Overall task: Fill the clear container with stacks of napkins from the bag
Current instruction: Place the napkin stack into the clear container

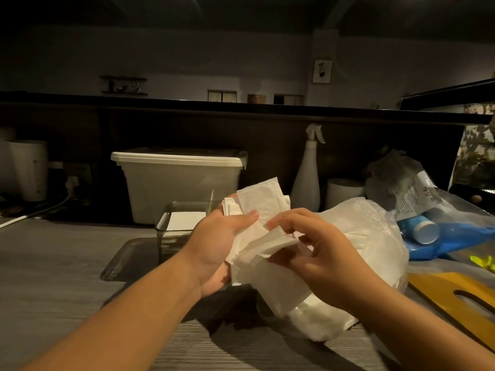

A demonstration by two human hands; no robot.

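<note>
Left hand (214, 249) cups, right hand (330, 263) seemingly pinches napkins (263, 200)

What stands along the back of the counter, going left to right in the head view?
white canister → lidded plastic bin → white spray bottle → white roll → crumpled clear bag

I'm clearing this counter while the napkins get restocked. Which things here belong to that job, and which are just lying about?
Job in hand: napkins, held by left hand and right hand; clear container; bag.

Lying about: spray bottle; lidded tub; blue bottle; yellow board.
</note>
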